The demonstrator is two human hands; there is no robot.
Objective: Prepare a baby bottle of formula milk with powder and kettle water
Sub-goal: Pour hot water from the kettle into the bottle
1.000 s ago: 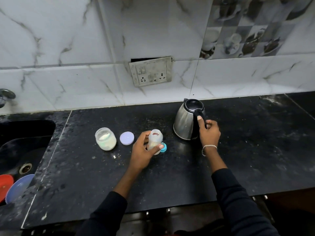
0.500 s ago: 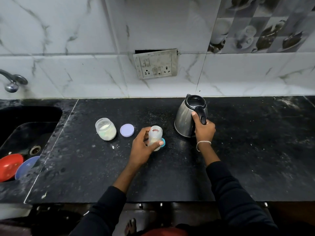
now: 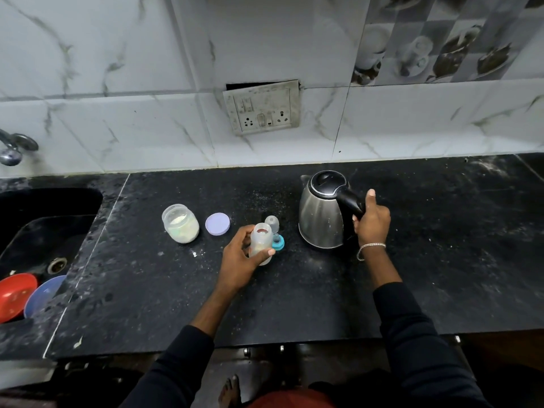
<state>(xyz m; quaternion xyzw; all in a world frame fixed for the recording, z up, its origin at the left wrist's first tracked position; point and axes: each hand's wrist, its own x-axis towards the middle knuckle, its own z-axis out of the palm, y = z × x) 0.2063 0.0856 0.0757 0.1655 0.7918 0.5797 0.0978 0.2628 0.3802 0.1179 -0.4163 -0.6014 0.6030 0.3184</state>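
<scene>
L grip, R grip both curled, holding

Long black sleeves, a silver chain bracelet at the wrist of the right hand

I see a black stone countertop beneath the grip of the left hand. Beyond the grip: white veined wall tiles and a grimy socket plate. Far left of the grip: a dark sink and a tap. Beyond and right of the grip: cup-patterned tiles
</scene>
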